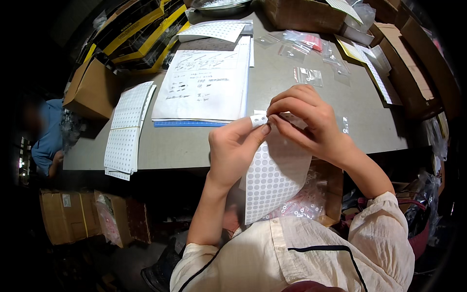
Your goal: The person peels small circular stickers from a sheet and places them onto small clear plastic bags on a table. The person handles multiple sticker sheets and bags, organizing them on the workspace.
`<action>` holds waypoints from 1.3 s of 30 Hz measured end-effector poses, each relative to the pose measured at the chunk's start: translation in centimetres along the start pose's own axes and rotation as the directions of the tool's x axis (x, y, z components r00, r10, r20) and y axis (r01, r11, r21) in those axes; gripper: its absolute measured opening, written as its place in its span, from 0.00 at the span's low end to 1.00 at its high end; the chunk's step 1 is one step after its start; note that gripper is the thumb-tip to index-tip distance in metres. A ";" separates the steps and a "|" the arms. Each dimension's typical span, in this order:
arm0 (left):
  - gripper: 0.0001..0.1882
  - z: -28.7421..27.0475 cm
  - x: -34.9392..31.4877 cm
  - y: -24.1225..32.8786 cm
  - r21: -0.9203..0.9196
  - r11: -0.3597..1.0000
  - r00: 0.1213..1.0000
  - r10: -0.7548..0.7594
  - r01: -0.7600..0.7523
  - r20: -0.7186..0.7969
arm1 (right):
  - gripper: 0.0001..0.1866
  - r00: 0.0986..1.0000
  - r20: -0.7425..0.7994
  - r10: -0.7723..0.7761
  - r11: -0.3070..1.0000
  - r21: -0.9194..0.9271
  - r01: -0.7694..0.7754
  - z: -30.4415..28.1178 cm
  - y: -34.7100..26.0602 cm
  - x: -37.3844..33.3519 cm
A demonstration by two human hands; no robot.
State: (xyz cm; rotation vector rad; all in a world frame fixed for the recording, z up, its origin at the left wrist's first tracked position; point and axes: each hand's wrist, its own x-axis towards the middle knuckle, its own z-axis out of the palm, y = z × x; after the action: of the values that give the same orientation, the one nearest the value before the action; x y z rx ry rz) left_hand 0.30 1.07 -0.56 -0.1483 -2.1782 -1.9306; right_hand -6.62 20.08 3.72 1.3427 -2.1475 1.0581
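Observation:
A sheet of small round stickers [275,170] hangs from my left hand [226,151] over the near edge of the table. My left thumb and forefinger grip its top, where a narrow printed strip [258,120] curls over the fingertip. My right hand [311,119] meets the end of that strip in a closed pinch. Whatever lies between the right fingertips is too small and covered to name. Just beyond the right hand lies a small clear zip bag [308,77] with a white ring inside.
A stack of written papers [199,87] and a banded bundle of sticker sheets [122,129] lie to the left. More clear bags [294,51] are farther back. Below the table edge, a cardboard box [334,194] holds bagged small rings [301,203]. Another person [47,131] is at far left.

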 end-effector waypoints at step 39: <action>0.09 -0.2 -0.3 0.9 -0.106 0.994 0.998 -0.013 0.020 0.060 | 0.05 0.879 0.054 0.473 0.837 -0.340 -0.429 -10.0 2.0 -9.5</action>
State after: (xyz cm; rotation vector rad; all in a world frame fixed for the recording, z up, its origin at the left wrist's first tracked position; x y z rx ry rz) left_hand 0.84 0.97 0.30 -0.2088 -2.1199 -2.0775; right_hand -4.57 33.86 2.98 0.7910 -2.6836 0.7340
